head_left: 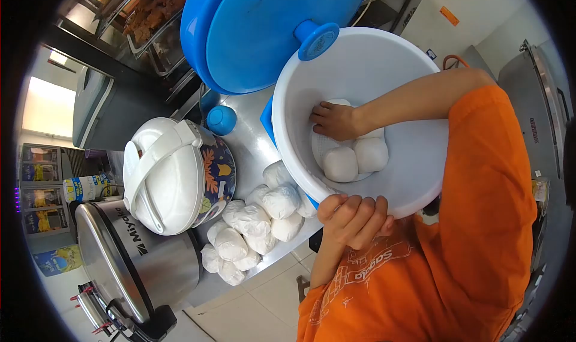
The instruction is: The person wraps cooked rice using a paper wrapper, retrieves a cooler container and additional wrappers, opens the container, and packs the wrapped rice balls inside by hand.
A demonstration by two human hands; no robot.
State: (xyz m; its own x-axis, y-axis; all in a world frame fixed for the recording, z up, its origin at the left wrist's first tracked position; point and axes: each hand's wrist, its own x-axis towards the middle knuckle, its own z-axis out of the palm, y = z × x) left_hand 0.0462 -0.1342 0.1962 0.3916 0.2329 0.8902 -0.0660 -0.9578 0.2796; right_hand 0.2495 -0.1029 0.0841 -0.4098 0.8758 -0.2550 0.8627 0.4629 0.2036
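My right hand (pixel 336 121) reaches down inside a large white tub (pixel 414 162) with its fingers apart and bent downward. It lies beside several rounded white bundles (pixel 341 164) at the tub's bottom; what is under its palm is hidden. A round white mesh-like piece (pixel 324 147) shows beneath the bundles. My left hand (pixel 355 220) is closed around the tub's near rim. On the metal table (pixel 243 135), left of the tub, a pile of white wrapped bundles (pixel 255 221) lies close to my left hand.
A big blue lid (pixel 252 36) with a knob stands tilted behind the tub. To the left are a white-lidded patterned rice cooker (pixel 165 177), a steel Miyako pot (pixel 144 264) and a small blue cup (pixel 221 120). Trays of brown food (pixel 157 12) sit on a rack at the back.
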